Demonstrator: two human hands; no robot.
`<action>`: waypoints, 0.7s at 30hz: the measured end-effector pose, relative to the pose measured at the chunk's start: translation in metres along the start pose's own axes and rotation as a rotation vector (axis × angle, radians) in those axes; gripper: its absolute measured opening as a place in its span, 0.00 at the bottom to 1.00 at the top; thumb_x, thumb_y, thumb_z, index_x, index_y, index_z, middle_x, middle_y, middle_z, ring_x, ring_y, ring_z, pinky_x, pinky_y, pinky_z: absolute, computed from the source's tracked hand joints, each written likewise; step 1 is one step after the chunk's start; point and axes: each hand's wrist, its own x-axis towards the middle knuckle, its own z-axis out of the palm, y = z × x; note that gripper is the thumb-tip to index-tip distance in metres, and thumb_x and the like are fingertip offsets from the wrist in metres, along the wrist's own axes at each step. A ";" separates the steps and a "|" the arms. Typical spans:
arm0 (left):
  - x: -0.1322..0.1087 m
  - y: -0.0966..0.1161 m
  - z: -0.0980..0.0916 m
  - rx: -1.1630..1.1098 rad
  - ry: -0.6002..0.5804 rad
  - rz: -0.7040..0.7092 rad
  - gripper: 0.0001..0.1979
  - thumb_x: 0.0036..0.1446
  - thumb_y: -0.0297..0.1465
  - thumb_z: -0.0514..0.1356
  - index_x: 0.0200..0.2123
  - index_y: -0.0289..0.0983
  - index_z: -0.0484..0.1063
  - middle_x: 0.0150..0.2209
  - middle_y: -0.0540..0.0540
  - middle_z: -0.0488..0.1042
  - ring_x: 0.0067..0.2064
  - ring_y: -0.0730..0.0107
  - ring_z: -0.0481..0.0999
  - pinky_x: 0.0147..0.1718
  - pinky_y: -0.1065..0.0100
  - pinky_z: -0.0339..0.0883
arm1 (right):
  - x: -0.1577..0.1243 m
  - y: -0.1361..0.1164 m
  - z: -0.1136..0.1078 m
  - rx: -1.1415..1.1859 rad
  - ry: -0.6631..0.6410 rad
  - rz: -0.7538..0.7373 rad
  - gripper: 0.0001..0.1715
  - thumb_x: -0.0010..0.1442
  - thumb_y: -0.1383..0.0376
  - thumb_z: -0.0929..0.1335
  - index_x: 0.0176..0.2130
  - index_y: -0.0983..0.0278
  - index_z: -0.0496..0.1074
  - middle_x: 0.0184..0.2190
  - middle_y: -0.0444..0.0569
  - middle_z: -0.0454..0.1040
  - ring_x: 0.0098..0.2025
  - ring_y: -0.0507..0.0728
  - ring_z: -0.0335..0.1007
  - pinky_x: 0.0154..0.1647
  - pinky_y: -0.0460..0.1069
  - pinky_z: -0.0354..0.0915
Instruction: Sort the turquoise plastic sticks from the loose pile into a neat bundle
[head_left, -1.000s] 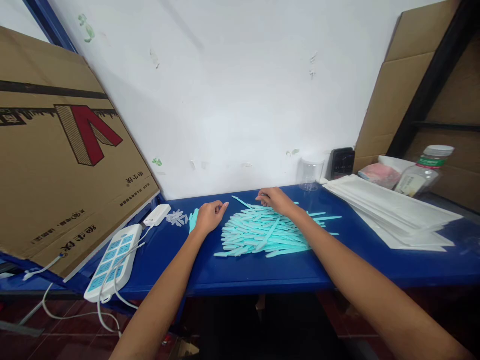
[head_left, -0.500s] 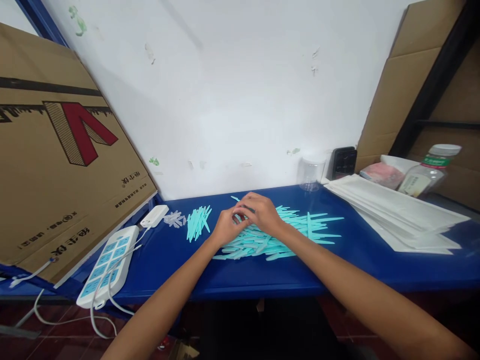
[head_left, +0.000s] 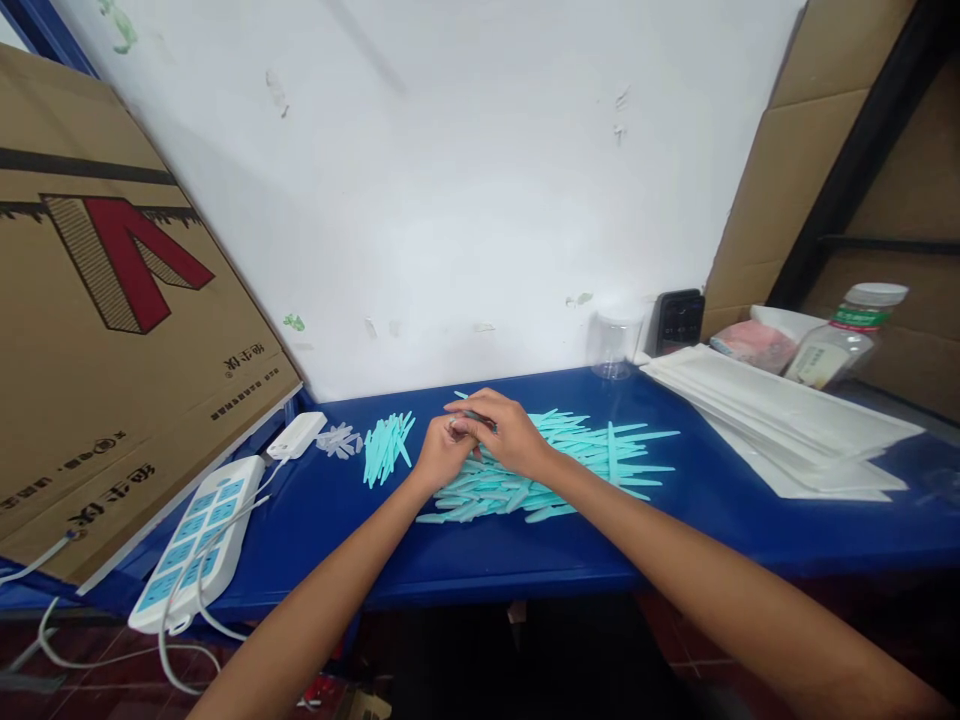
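My left hand (head_left: 444, 448) and my right hand (head_left: 501, 428) meet at the fingertips above a pile of turquoise, thin, blade-shaped sticks (head_left: 570, 460). Both hands have their fingers curled and pressed together. Whatever lies between them is hidden by the fingers. Just past the right hand's fingers shows the tip of one turquoise stick (head_left: 460, 394); I cannot tell whether it is held or lying down. Left of the hands lies a smaller heap of turquoise sticks (head_left: 388, 448), and beside that a little heap of greyish translucent pieces (head_left: 340, 440).
All this rests on a blue table (head_left: 487, 575) against a white wall. At left are a power strip (head_left: 196, 540) with cables, a white adapter (head_left: 297, 435) and a large cardboard box (head_left: 150, 400). White paper sheets (head_left: 780, 420), a clear jar (head_left: 616, 345) and a bottle (head_left: 847, 340) stand right.
My fingers have drawn closer together, closing the gap seen between the hands. The whole view has shifted slightly, so things sit a little further left.
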 end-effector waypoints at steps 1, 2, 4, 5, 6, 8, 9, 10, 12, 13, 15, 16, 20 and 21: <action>0.001 -0.001 -0.002 -0.019 0.007 -0.001 0.13 0.59 0.33 0.61 0.24 0.34 0.75 0.21 0.48 0.74 0.24 0.70 0.74 0.26 0.70 0.68 | 0.000 0.001 0.000 0.016 0.012 0.002 0.17 0.70 0.64 0.66 0.56 0.57 0.75 0.50 0.53 0.76 0.52 0.59 0.72 0.50 0.53 0.70; 0.002 -0.001 -0.004 -0.042 0.015 -0.006 0.14 0.59 0.36 0.63 0.25 0.33 0.75 0.22 0.47 0.75 0.24 0.70 0.74 0.26 0.70 0.68 | 0.001 0.002 -0.001 0.027 0.025 0.001 0.20 0.70 0.63 0.66 0.60 0.56 0.73 0.56 0.55 0.73 0.55 0.60 0.70 0.51 0.54 0.70; 0.004 -0.002 -0.008 -0.088 0.024 -0.021 0.16 0.59 0.39 0.65 0.26 0.32 0.77 0.24 0.45 0.77 0.24 0.70 0.73 0.25 0.70 0.68 | 0.002 0.009 -0.005 0.032 0.051 0.026 0.27 0.68 0.62 0.67 0.64 0.57 0.67 0.65 0.57 0.64 0.60 0.61 0.67 0.54 0.55 0.70; 0.005 -0.003 -0.009 -0.107 0.027 -0.029 0.17 0.59 0.41 0.65 0.27 0.32 0.78 0.26 0.43 0.78 0.24 0.70 0.73 0.24 0.70 0.68 | 0.003 0.014 -0.008 0.026 0.049 0.057 0.30 0.67 0.61 0.68 0.66 0.58 0.64 0.64 0.58 0.65 0.59 0.61 0.68 0.54 0.56 0.69; 0.006 -0.003 -0.011 -0.126 0.031 -0.041 0.18 0.59 0.43 0.65 0.28 0.32 0.79 0.28 0.42 0.79 0.24 0.70 0.74 0.23 0.70 0.68 | 0.004 0.019 -0.011 0.015 0.034 0.105 0.31 0.67 0.60 0.68 0.66 0.59 0.64 0.59 0.58 0.70 0.56 0.61 0.71 0.53 0.56 0.70; 0.007 -0.005 -0.014 -0.150 0.070 -0.076 0.20 0.59 0.45 0.65 0.30 0.32 0.80 0.29 0.41 0.79 0.24 0.70 0.73 0.23 0.69 0.68 | 0.004 0.028 -0.017 -0.002 -0.062 0.198 0.20 0.68 0.58 0.67 0.57 0.62 0.72 0.48 0.55 0.79 0.48 0.60 0.75 0.48 0.53 0.70; 0.008 -0.007 -0.015 -0.162 0.103 -0.102 0.21 0.58 0.46 0.65 0.30 0.32 0.80 0.29 0.42 0.79 0.24 0.71 0.73 0.22 0.70 0.68 | 0.004 0.032 -0.020 -0.016 -0.124 0.223 0.16 0.68 0.57 0.67 0.51 0.63 0.75 0.44 0.52 0.80 0.44 0.59 0.77 0.45 0.51 0.69; 0.008 -0.008 -0.015 -0.178 0.137 -0.131 0.21 0.57 0.46 0.66 0.30 0.32 0.80 0.28 0.43 0.79 0.24 0.71 0.72 0.22 0.70 0.67 | 0.004 0.034 -0.022 -0.023 -0.179 0.248 0.14 0.69 0.57 0.66 0.45 0.63 0.77 0.39 0.51 0.81 0.40 0.58 0.77 0.42 0.50 0.68; 0.009 -0.011 -0.017 -0.202 0.186 -0.177 0.22 0.55 0.47 0.67 0.28 0.32 0.79 0.25 0.45 0.77 0.22 0.73 0.70 0.20 0.72 0.64 | 0.003 0.037 -0.023 -0.030 -0.252 0.277 0.16 0.69 0.56 0.65 0.37 0.64 0.76 0.33 0.48 0.80 0.34 0.56 0.76 0.35 0.47 0.66; 0.009 -0.013 -0.017 -0.207 0.193 -0.189 0.22 0.54 0.47 0.68 0.27 0.32 0.78 0.24 0.45 0.75 0.21 0.74 0.69 0.19 0.72 0.63 | 0.002 0.037 -0.023 -0.030 -0.267 0.288 0.17 0.69 0.56 0.65 0.34 0.64 0.75 0.31 0.47 0.79 0.32 0.56 0.75 0.32 0.47 0.64; 0.009 -0.014 -0.019 -0.208 0.186 -0.196 0.23 0.53 0.48 0.69 0.24 0.32 0.76 0.22 0.47 0.73 0.20 0.76 0.68 0.18 0.73 0.61 | 0.002 0.037 -0.021 -0.034 -0.265 0.291 0.18 0.69 0.56 0.65 0.32 0.64 0.73 0.29 0.46 0.77 0.29 0.55 0.73 0.30 0.46 0.62; 0.010 -0.014 -0.020 -0.208 0.185 -0.193 0.23 0.53 0.48 0.69 0.25 0.32 0.76 0.21 0.47 0.73 0.20 0.76 0.68 0.18 0.73 0.61 | 0.002 0.037 -0.021 -0.037 -0.258 0.287 0.19 0.69 0.56 0.64 0.32 0.64 0.72 0.27 0.46 0.76 0.28 0.54 0.72 0.30 0.46 0.61; 0.011 -0.013 -0.024 -0.226 0.205 -0.177 0.23 0.54 0.49 0.67 0.38 0.33 0.77 0.25 0.48 0.74 0.22 0.75 0.70 0.18 0.73 0.63 | 0.003 0.039 -0.021 -0.054 -0.251 0.257 0.20 0.71 0.56 0.61 0.32 0.64 0.70 0.23 0.43 0.70 0.25 0.53 0.66 0.30 0.46 0.58; 0.012 -0.013 -0.025 -0.232 0.211 -0.169 0.24 0.55 0.50 0.67 0.41 0.34 0.76 0.26 0.49 0.75 0.22 0.75 0.70 0.17 0.73 0.64 | 0.004 0.040 -0.022 -0.060 -0.249 0.245 0.20 0.71 0.56 0.61 0.33 0.64 0.70 0.25 0.43 0.70 0.27 0.53 0.65 0.31 0.47 0.57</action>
